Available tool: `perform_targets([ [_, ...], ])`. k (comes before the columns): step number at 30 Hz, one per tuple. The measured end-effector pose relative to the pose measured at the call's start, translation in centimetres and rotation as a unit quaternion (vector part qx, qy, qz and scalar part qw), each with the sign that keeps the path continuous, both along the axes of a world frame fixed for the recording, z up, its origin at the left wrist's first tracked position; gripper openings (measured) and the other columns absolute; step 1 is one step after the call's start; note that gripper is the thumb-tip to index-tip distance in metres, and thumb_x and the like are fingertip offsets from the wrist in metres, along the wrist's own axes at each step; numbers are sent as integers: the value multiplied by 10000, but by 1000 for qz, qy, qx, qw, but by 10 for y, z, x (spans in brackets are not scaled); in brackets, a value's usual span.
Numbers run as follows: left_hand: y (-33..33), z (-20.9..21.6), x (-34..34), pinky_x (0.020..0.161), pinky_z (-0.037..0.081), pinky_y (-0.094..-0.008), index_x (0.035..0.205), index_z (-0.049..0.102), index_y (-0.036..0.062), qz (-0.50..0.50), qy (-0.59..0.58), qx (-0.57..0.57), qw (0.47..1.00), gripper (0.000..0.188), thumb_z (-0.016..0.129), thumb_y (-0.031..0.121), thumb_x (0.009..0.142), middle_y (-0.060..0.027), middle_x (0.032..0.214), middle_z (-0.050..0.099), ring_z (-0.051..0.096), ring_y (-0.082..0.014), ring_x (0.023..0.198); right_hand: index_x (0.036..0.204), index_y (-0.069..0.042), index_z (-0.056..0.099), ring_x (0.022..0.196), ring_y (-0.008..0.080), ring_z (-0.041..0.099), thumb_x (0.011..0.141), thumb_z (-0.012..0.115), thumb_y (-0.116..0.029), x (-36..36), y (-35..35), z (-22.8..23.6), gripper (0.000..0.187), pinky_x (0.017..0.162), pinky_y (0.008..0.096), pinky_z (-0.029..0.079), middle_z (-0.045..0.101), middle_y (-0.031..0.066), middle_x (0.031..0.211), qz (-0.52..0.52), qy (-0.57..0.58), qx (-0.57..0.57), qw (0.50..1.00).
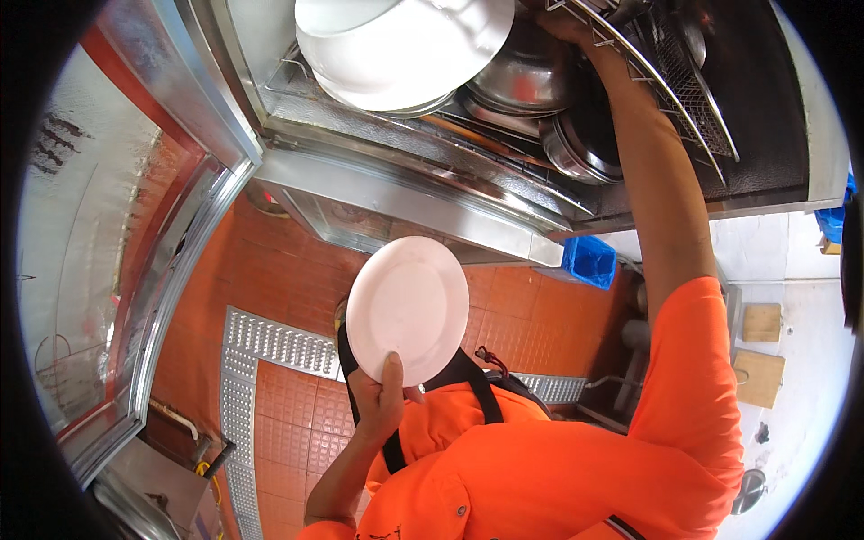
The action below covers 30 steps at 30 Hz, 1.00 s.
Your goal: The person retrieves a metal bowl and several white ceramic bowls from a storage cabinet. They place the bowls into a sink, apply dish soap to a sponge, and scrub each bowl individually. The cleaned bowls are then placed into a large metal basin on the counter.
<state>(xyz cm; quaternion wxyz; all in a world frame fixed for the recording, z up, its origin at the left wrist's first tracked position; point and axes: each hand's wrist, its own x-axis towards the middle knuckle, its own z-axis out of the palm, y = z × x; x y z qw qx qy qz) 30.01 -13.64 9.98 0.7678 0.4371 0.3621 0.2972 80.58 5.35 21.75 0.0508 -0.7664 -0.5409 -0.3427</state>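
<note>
My left hand [382, 396] grips a round pale pinkish-white plate [408, 306] by its near rim, thumb lying on top. The plate is held up in front of my body, below the cabinet's front edge. My right arm stretches up into the open metal cabinet. My right hand [569, 27] is at the top edge, between the metal pots and a curved wire rack [643, 67]; its fingers are mostly hidden. Left of it stands a large white bowl [400, 54]. Stainless steel pots [522, 76] sit close beside my right forearm, with a smaller round metal pan [576, 148] nearer the edge.
A glass door with a metal frame [193, 243] swings out on the left. Under the cabinet hangs a blue bin [589, 261]. Metal drain grating [279, 340] crosses the red tiled floor [288, 405]. Wooden boards [759, 378] are by the white wall at right.
</note>
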Motion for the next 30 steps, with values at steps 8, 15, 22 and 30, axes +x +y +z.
perform_targets([
  [8,0,4,7,382,413,-210,780,571,-83,-8,-3,-11,1000,296,414,107,945,-84,571,595,543,-102,418,1122,-71,575,986,390,579,812,546,-195,1,-19,4,336,855,477,467,572,208,1125,50,-36,0,998],
  [15,5,2,13,366,410,-216,830,564,-89,-58,-25,8,998,264,425,105,941,-86,599,602,545,-107,408,1138,-76,562,978,385,582,806,555,-184,7,-53,0,350,854,475,473,564,198,1140,74,-85,7,994],
  [22,15,11,26,350,395,-217,845,546,-83,-94,-33,15,995,254,422,116,943,-71,581,590,547,-108,399,1154,-81,549,970,380,585,800,565,-174,13,-91,-18,367,852,473,479,556,189,1156,101,-247,31,963],
  [30,33,26,47,365,384,-244,768,556,-47,-104,-73,22,992,273,438,136,931,-82,517,553,508,-139,385,1269,-94,432,940,436,569,684,720,-139,-63,-122,1,654,793,459,481,579,217,1034,-20,40,-2,999],
])
